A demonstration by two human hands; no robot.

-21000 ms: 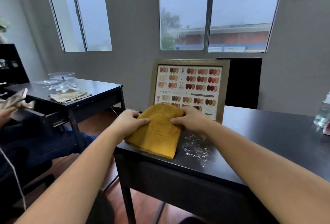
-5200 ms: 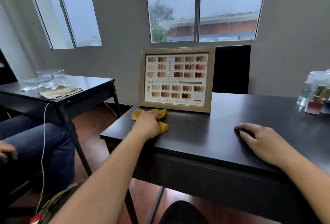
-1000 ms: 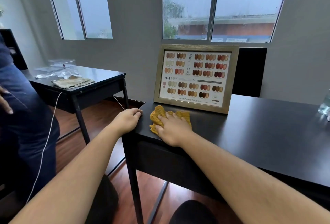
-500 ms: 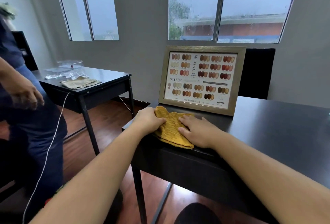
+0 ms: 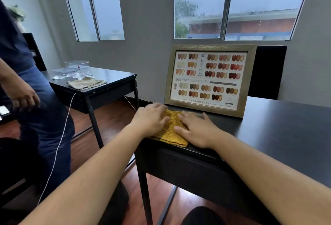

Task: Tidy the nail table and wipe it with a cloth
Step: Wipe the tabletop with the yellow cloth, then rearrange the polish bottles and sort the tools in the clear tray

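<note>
A mustard-yellow knitted cloth [image 5: 170,131] lies flat on the front left corner of the black nail table [image 5: 279,135]. My left hand [image 5: 150,120] presses on the cloth's left side with straight fingers. My right hand [image 5: 196,128] lies flat on its right side, fingers spread and partly on the tabletop. Only a strip of the cloth shows between the two hands, plus its near edge. Just behind it stands a wood-framed nail colour chart [image 5: 209,79].
A black chair back [image 5: 266,72] rises behind the chart. To the left stands a second black table [image 5: 111,81] with a beige cloth [image 5: 86,83] and clear plastic boxes [image 5: 76,66]. A person in blue trousers [image 5: 44,117] stands at far left with a white cable [image 5: 59,140] hanging.
Both hands have spread out flatter on the cloth, which now lies smoothed against the table corner. One second ago the right hand alone was on the crumpled cloth. The person at left moved closer.
</note>
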